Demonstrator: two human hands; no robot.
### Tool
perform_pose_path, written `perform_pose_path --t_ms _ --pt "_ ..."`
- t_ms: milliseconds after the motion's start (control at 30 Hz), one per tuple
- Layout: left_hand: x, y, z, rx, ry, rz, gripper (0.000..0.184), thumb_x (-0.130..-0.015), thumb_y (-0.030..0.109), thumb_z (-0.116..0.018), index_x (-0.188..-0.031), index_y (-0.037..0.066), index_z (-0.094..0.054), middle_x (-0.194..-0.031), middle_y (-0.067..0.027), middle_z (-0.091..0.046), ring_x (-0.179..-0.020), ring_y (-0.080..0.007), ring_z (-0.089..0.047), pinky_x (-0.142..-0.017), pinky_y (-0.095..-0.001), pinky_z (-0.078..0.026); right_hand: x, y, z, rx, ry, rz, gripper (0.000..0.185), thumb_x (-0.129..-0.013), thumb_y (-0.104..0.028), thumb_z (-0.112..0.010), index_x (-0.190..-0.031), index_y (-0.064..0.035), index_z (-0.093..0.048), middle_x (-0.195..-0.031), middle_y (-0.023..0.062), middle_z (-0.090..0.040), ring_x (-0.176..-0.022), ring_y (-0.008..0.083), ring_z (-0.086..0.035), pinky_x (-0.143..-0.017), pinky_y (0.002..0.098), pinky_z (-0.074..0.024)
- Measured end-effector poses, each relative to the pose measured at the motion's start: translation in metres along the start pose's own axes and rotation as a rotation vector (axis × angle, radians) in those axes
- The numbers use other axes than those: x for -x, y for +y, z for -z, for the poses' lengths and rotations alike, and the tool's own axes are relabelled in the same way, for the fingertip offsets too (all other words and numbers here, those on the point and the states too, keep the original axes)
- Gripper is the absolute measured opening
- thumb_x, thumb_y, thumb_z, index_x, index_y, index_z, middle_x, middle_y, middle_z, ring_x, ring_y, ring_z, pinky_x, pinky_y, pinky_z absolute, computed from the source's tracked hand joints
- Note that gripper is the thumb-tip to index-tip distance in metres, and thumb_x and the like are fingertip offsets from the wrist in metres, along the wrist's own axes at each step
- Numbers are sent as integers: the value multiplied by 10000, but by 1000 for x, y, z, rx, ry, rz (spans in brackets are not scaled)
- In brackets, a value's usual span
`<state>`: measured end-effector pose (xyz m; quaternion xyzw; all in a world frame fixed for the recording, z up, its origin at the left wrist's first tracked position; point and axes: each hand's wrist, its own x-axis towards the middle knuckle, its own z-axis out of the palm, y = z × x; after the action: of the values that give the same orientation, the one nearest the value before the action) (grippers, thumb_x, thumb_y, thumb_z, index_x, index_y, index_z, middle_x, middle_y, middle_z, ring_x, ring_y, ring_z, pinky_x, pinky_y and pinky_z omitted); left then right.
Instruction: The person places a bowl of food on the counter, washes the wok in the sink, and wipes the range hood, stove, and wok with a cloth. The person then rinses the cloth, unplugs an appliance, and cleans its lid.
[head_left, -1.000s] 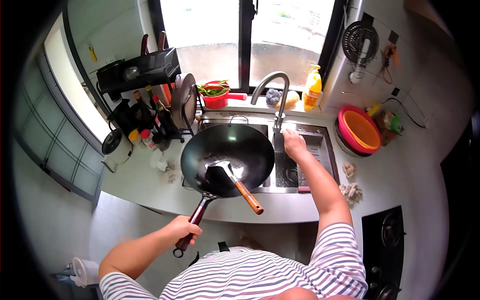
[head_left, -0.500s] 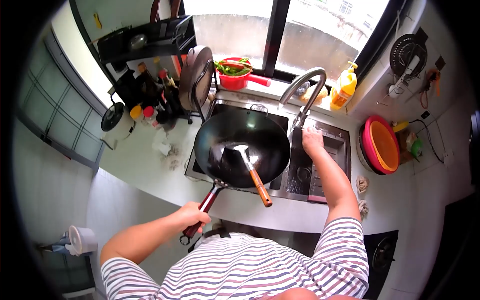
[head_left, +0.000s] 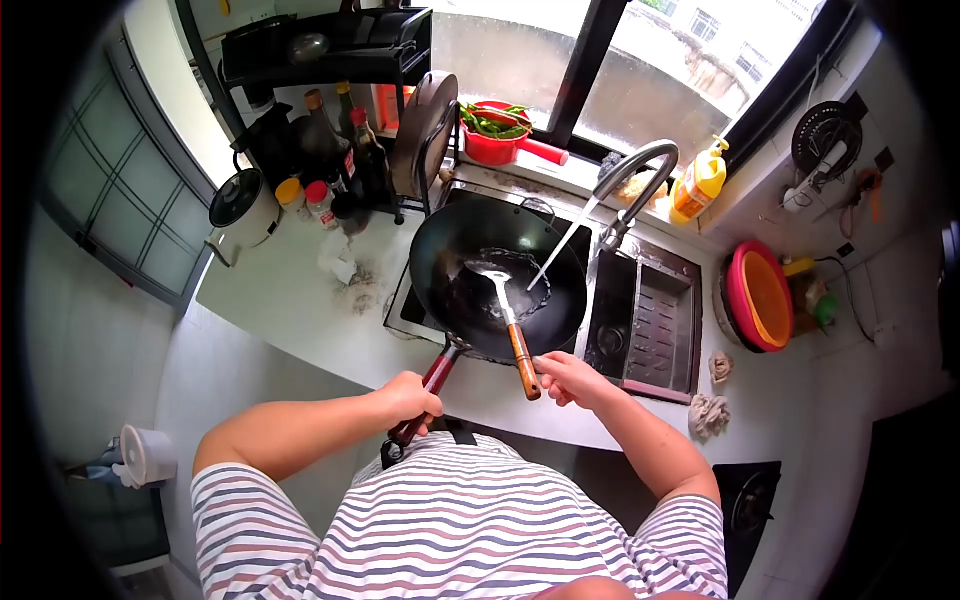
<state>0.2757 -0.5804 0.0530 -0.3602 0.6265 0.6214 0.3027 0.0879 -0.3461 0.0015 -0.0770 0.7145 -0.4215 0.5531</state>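
Wok held under a running faucet
The wok [head_left: 440, 270] is gripped at its handle [head_left: 430, 392] by the left hand [head_left: 408, 398]; the spatula's wooden handle [head_left: 523, 362] is met by the right hand [head_left: 572, 381].

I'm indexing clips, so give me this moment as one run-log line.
left hand: closed around wok handle | right hand: at spatula handle, grip unclear | spatula: head inside wok | faucet: water stream falling into wok
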Motion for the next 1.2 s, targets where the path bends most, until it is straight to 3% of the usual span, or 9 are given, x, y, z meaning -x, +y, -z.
perform_pose_path --t_ms 33,100,167,267,367,600,700,967,1200 --pt "1 2 0 8 -1 6 145 -664 52 -627 -678 -35 -511 -612 -101 -541 -479 -183 -569 -431 -303 -478 2 -7 -5 9 6 7 470 -855 -421 -527 -1030 11 -461 -796 86 -581 -615 148 -591 -489 258 -473" --pt "4 6 0 21 -3 -11 152 -663 57 -630 -684 -44 -518 -617 -107 -546 -466 -185 -567 -430 -300 -477 11 -20 -21 537 199 23 490 -811 -435 -569 -997 9 -477 -748 70 -577 -561 124 -573 -449 254 -449" --pt "9 13 -3 14 2 -4 161 -661 64 -634 -700 -52 -530 -622 -113 -551 -468 -186 -569 -425 -296 -472 9 -23 -24 434 177 -24 401 -811 -341 -574 -990 4 -477 -723 92 -578 -521 135 -562 -424 256 -445" --pt "4 11 -1 16 -32 -7 175 -672 85 -640 -726 -30 -520 -633 -100 -544 -481 -176 -565 -441 -295 -467 -2 -14 -11 171 178 40 178 -775 -167 -474 -846 -7 -442 -634 78 -533 -462 150 -522 -379 277 -405" --pt "4 10 1 46 -49 -8 176 -675 87 -645 -723 -29 -521 -629 -97 -540 -473 -177 -561 -442 -295 -469 3 -5 22 215 355 109 148 -791 -158 -467 -833 -18 -447 -626 66 -510 -438 133 -482 -356 282 -378" --pt "2 12 1 91 -44 -6 169 -668 69 -649 -702 -59 -545 -611 -109 -544 -449 -191 -561 -412 -298 -466 29 9 62 358 416 166 117 -845 -160 -469 -879 -48 -459 -650 19 -481 -454 84 -398 -385 238 -327" --pt "2 14 2 63 -41 -5 164 -667 67 -650 -694 -58 -548 -615 -109 -547 -452 -192 -564 -411 -300 -469 31 13 72 391 430 179 137 -796 -150 -462 -830 -20 -490 -639 28 -489 -539 132 -459 -477 297 -390" --pt "11 25 0 87 -32 7 151 -668 55 -647 -668 -56 -545 -608 -111 -545 -466 -196 -568 -421 -301 -477 39 6 81 189 374 90 143 -779 -105 -488 -908 -45 -495 -651 27 -513 -467 92 -429 -394 249 -342" --pt "18 32 -3 64 -26 27 134 -667 53 -635 -669 -48 -547 -614 -111 -550 -482 -200 -579 -437 -301 -480 29 -9 90 195 252 -68 147 -801 -208 -538 -801 -62 -523 -596 3 -494 -436 86 -423 -370 239 -318"
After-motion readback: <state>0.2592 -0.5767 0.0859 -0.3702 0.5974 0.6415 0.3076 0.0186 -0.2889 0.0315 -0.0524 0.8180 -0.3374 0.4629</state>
